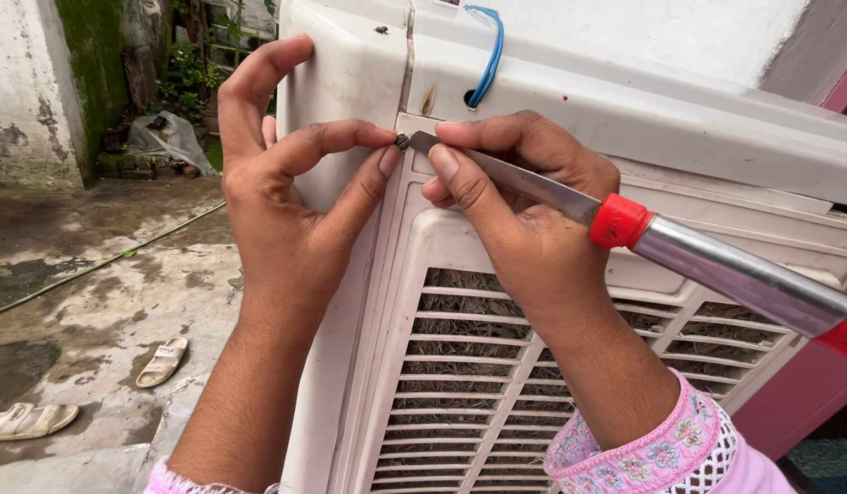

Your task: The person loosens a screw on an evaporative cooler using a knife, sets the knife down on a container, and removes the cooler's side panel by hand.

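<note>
Left hand [291, 206] pinches 1 tiny screw [402, 142] at the cooler [625, 119] corner while right hand [506, 197] clamps the screwdriver [533, 183] blade near its tip; the screw looks hard, light and slippery, best gripped by its head

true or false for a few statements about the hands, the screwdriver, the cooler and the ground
1. The left hand pinches a small screw at the cooler's corner. True.
2. The screwdriver has a green collar. False: the collar is red, the handle silvery.
3. The right hand guides the screwdriver's shaft near its tip. True.
4. A red wire hangs from the cooler's top. False: the wire is blue.
5. Sandals lie on the wet ground. True.
</note>
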